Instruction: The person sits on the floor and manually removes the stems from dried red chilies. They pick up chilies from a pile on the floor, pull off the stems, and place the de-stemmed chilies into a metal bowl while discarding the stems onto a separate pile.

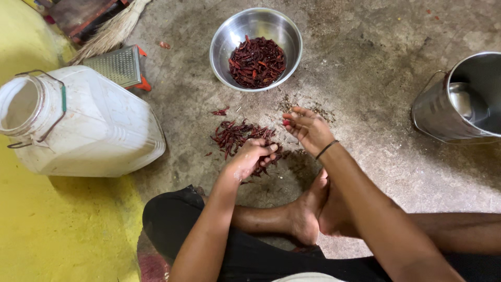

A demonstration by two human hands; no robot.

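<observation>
Pinching a single red chilli (286,122) in its fingertips, the right hand (308,129) hovers beside the left hand (251,158), whose fingers curl closed over the loose pile of dried chillies (237,134) on the concrete floor (365,94). Beyond them the steel bowl (222,42) already holds a good heap, while the floor pile looks smaller, so most sorting seems done.

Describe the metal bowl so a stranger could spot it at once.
Start at the big white plastic jug lying on its side at the left. Beyond the loose pile of dried red chillies on the concrete floor sits the round steel bowl, holding chillies. Unlike the steel bucket at right, it is shallow and handleless.
</observation>
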